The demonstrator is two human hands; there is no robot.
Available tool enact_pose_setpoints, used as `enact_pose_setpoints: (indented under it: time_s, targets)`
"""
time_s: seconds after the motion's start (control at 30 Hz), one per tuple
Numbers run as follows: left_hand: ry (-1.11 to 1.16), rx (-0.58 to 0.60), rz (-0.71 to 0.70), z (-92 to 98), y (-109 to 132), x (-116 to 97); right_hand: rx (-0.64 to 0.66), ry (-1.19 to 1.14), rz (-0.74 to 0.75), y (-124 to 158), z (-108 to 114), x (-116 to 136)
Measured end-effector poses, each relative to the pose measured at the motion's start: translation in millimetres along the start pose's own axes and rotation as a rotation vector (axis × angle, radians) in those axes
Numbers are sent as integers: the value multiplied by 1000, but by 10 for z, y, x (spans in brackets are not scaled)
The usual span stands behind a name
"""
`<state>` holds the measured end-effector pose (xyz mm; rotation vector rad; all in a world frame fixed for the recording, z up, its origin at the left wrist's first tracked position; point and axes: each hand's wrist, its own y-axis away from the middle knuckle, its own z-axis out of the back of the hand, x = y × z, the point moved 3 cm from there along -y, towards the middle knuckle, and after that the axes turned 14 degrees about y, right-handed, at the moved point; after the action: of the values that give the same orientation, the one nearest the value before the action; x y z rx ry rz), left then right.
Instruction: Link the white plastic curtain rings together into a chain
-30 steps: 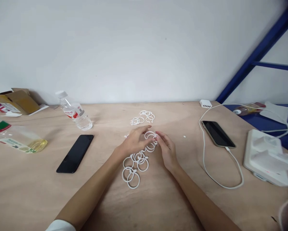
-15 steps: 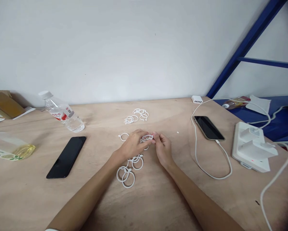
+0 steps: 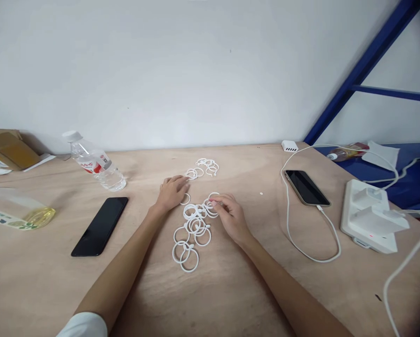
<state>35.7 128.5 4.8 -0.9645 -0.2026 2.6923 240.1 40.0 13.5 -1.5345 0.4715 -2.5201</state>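
Left hand point(image 3: 173, 191) now off white rings point(image 3: 192, 229)

You have two hands on the surface point(image 3: 231, 290): left hand point(image 3: 171, 191), right hand point(image 3: 231, 217). White plastic rings lie in two groups: a near chain point(image 3: 192, 229) and a far cluster point(image 3: 203, 168); the rings overlap, so you cannot get an exact count. Phones: two, one black point(image 3: 99, 226), one on a cable point(image 3: 306, 187). Bottles: two, one clear point(image 3: 96, 162), one with yellow liquid point(image 3: 18, 213). Cardboard box point(image 3: 8, 147): one. White charging block point(image 3: 373, 215): one.
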Motion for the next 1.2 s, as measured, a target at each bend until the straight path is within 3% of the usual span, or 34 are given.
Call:
enact_pose_setpoints:
  time_s: [0.27, 0.57, 0.77, 0.97, 1.07, 1.2]
  targets:
    - [52, -43, -3, 21, 25, -166, 0, -3, -55, 1, -8, -37]
    - [184, -117, 2, 111, 48, -190, -2, -7, -77, 5, -10, -54]
    - [107, -141, 12, 321, 1, -291, -17, -30, -118, 8, -9, -70]
    - [138, -146, 219, 524, -8, -302, -21, -28, -138, 6, -13, -80]
    - [218, -125, 282, 521, 5, -288, -26, -29, -142, 5, -11, -78]
    - [232, -66, 261, 418, 8, -300, -15, -33, -151, 7, -20, -86]
